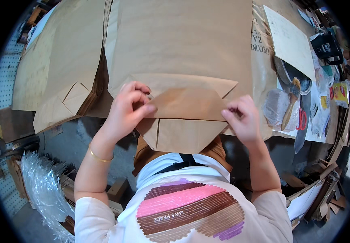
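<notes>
White shirt cloth point(264, 220) with a striped motif lies nearest to us. Beyond it, the largest thing is the brown paper bag point(179, 44), flat in front of the body, its folded near end overhanging the edge. At its left we see a paper stack point(73, 44) with a similar folded end, and at its right a pale board point(289, 38). Low on the left stands a bundle of shiny strips point(45, 194).

Across the bag's near end runs a flap point(185, 106), and our hands are at its two ends. Our right hand point(243, 119) pinches the right corner between thumb and forefinger. Our left hand point(130, 105) has its thumb on the left end, fingers curled; we cannot tell whether it grips the paper.

We judge the step in hand to be folding the bag's end; the next move calls for keeping the flap level and pressing its crease evenly. Smaller still are a brush point(291, 101) and red handles point(302, 119).
</notes>
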Action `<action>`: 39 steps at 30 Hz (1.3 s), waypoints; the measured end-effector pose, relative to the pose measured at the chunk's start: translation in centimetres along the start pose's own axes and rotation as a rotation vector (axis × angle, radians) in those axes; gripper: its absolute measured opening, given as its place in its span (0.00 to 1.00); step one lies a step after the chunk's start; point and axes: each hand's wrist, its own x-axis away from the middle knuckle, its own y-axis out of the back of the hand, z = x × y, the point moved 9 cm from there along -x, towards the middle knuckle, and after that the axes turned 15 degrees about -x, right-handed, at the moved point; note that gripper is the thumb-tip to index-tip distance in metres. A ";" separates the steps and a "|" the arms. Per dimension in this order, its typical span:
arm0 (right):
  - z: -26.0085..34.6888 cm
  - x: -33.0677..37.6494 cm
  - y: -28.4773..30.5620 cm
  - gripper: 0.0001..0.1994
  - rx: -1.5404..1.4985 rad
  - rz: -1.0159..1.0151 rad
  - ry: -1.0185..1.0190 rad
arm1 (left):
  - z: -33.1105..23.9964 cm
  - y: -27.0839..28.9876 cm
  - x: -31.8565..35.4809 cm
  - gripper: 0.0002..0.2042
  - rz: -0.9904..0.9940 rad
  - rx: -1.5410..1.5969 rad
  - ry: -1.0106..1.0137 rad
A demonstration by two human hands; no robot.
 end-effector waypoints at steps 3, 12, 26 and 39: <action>-2.5 -1.4 -0.8 0.06 -0.127 -0.084 -0.142 | 0.6 -0.3 -1.8 0.07 -0.145 -0.104 0.008; -3.0 -4.6 -2.2 0.17 0.444 -0.083 -0.339 | -1.3 -1.0 -4.7 0.21 -0.380 -0.864 0.097; 3.4 -2.0 -11.0 0.45 0.401 0.310 0.137 | -5.1 -6.6 -2.1 0.39 0.034 -0.801 -0.356; 4.7 -3.8 2.1 0.25 0.057 -0.233 0.034 | -10.3 -8.3 -3.5 0.24 -0.197 -1.092 -0.521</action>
